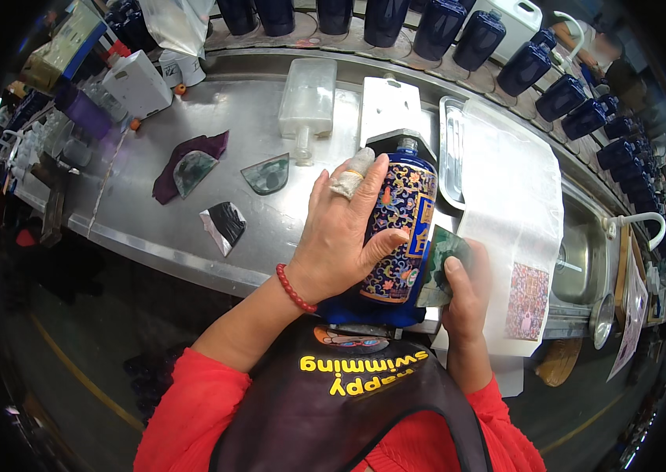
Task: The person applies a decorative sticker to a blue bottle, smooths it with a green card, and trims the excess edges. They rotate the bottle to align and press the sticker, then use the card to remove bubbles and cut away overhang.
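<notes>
A dark blue glass bottle (pixel 401 212) with an ornate floral label lies in front of me, its neck pointing away. My left hand (pixel 334 240) rests across the label's left side, gripping the bottle; one finger is wrapped in pale tape. Pinched in my right hand (pixel 468 295) is a green marbled scraper plate (pixel 437 271), its edge against the right side of the label. Left of the bottle on the metal bench are another green scraper (pixel 266 175), a third scraper (pixel 194 173) on a purple cloth (pixel 166 179), and a black-and-white piece (pixel 224 226).
Several blue bottles (pixel 435 31) stand along a curved conveyor at the far side. A clear bottle (pixel 307 102) lies beyond my left hand. White sheets (pixel 510 173), one bearing a patterned label (pixel 527 299), cover the right side beside a metal sink (pixel 585 244). A metal tray (pixel 451 149) lies under their edge.
</notes>
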Motion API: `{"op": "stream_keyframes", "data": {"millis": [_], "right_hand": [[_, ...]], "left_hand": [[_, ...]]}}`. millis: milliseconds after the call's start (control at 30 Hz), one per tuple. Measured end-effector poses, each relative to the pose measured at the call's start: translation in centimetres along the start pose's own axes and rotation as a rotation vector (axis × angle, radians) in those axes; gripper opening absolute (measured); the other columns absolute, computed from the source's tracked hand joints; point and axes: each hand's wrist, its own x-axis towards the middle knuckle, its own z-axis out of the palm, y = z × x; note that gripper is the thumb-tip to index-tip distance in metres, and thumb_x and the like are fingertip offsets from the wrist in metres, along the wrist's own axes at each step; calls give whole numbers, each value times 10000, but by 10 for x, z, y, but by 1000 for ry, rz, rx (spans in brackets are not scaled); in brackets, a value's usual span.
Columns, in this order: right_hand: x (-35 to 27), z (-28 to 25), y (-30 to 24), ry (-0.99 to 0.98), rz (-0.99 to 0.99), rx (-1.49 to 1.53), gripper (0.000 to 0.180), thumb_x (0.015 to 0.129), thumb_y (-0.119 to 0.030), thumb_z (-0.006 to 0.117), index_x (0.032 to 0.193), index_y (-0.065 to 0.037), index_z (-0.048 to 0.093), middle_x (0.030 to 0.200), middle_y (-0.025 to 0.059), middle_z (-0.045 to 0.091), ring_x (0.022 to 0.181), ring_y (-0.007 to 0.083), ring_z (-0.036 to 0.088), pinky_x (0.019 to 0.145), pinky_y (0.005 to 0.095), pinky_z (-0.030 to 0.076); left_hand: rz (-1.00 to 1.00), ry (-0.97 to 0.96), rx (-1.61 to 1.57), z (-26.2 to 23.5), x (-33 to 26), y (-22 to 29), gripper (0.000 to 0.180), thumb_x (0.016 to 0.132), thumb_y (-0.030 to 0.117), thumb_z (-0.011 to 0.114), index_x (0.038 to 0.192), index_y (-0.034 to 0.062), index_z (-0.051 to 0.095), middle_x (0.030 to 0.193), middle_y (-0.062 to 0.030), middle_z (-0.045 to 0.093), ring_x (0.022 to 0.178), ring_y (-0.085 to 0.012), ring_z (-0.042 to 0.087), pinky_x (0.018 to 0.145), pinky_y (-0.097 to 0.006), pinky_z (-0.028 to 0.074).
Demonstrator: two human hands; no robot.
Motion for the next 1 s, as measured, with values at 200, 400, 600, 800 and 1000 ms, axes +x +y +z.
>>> {"op": "stream_keyframes", "data": {"millis": [200, 400, 600, 800, 1000], "right_hand": [[0, -1, 1, 7, -2, 20, 267, 994, -62, 602, 1242, -13, 515, 1074, 45, 648, 944, 81, 600, 849, 244, 504], [0, -3, 3, 9, -13, 29, 269, 996, -51, 594, 1249, -8, 512, 1079, 47, 649, 949, 84, 603, 853, 245, 505], [1, -3, 4, 0, -9, 27, 269, 999, -47, 590, 1252, -8, 508, 1086, 51, 650, 949, 84, 605, 854, 245, 508], [0, -3, 1, 3, -4, 44, 265, 1001, -49, 587, 1252, -14, 507, 1093, 53, 652, 939, 81, 608, 843, 240, 514], [0, -4, 1, 5, 6, 37, 259, 1003, -55, 589, 1247, -15, 511, 1080, 46, 653, 934, 75, 606, 836, 237, 512]], "left_hand": [[-32, 28, -28, 2, 4, -4, 883, 973, 658, 488, 1531, -17, 383, 1392, -245, 542, 1309, -443, 476, 1133, -624, 254], [7, 22, 59, -3, -2, -4, 809, 1006, 629, 450, 1538, 22, 400, 1395, -228, 557, 1297, -398, 524, 1168, -585, 229], [-25, -4, 30, -3, 1, -5, 804, 994, 632, 472, 1545, 50, 404, 1412, -224, 545, 1313, -420, 494, 1144, -625, 236], [-4, 41, 9, 0, 0, -6, 822, 978, 638, 498, 1544, 50, 407, 1407, -220, 546, 1305, -417, 495, 1126, -643, 249], [-4, 42, 27, -3, 5, -5, 832, 969, 652, 498, 1535, 47, 421, 1398, -216, 552, 1301, -415, 498, 1116, -657, 249]]}}
